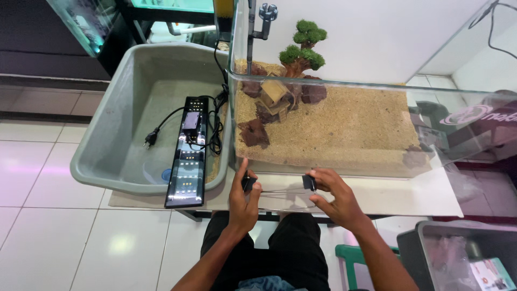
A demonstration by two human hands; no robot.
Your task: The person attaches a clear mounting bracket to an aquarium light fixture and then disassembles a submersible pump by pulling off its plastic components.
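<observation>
Both hands' grip pinched on black clips, left hand (243, 200), right hand (333, 198); thin wire bracket (280, 192) between, faint

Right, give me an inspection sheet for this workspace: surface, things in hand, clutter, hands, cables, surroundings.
Surface: pale table top, bare at the right front.
Things in hand: thin wire bracket with a black end piece at each side, held just in front of the glass aquarium, which holds sand, dark rocks and a small green tree ornament.
Clutter: grey plastic tub holding a black light bar.
Hands: left hand pinches the left end piece; right hand pinches the right one.
Cables: black power cord with plug coiled in the tub.
Surroundings: white floor tiles; dark bin at lower right.
</observation>
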